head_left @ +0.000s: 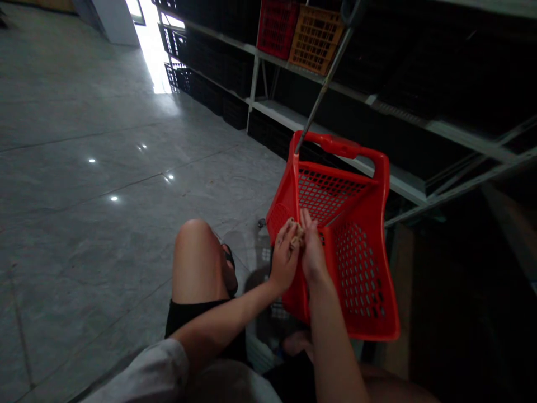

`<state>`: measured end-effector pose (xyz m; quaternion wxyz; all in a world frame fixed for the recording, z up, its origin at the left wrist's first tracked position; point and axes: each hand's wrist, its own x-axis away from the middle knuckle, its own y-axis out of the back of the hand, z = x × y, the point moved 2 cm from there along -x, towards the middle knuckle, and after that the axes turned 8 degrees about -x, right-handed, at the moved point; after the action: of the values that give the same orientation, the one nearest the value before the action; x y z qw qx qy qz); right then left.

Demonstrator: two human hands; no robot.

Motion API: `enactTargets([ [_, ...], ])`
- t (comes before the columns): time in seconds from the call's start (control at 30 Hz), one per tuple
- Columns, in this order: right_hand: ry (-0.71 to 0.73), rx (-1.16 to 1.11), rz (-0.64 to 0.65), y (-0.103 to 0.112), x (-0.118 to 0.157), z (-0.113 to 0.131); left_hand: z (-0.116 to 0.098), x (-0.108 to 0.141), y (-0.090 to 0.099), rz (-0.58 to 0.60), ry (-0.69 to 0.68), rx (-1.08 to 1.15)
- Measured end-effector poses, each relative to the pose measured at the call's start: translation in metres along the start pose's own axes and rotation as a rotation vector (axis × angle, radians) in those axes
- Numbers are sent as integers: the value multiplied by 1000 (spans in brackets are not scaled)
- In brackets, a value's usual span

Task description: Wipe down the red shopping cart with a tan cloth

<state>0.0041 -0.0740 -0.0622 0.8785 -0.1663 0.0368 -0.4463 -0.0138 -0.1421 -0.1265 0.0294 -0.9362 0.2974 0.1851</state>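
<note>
A red wheeled shopping basket stands in front of my knees, tilted in view, with perforated walls. My left hand is at the basket's left rim, fingers curled round a small crumpled tan piece, perhaps cloth. Facing it on the inner side of that rim is my right hand, its fingers stretched out and its palm turned towards the tan piece. Whether the right palm presses on the piece is hard to see in the dim light. A thin metal pull handle rises from the basket's back left corner.
Behind the basket runs a metal shelf rack holding a dark red crate, an orange crate and several black crates. Shiny grey floor spreads to the left. My bent knee is left of the basket.
</note>
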Motion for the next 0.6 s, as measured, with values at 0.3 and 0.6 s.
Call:
enactTargets([
  [0.3,55,-32,22,2,17,-5,12,-239,-20,-250,-98,15],
  [0.6,59,-96,-9,-1,6,-1,4,-45,12,57,-88,61],
])
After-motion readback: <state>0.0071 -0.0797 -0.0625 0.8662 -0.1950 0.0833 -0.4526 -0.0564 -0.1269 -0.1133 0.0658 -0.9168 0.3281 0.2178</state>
